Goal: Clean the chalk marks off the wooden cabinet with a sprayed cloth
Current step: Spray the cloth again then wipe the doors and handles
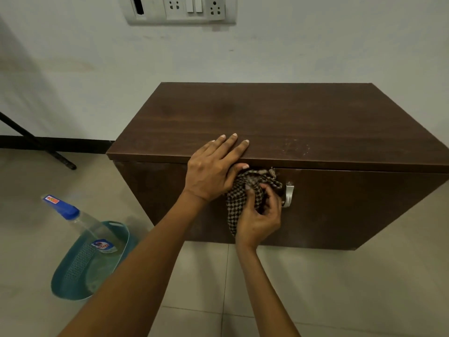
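Nearby, spray bottle (80, 221) in basket (73, 285), floor-left.

**Hidden / cut off**

Cabinet (279, 122) right end runs past frame edge. Cloth (239, 198) partly covered by both hands; door handle (289, 194) half behind it. Spray bottle (80, 222) label too blurred to read. Wall socket plate (179, 8) cropped at top. Faint marks on cabinet top, too small to tell.

Dim, soft indoor light, wide-angle bending at edges, faint sheen on cabinet (279, 117) top, slight overall softness
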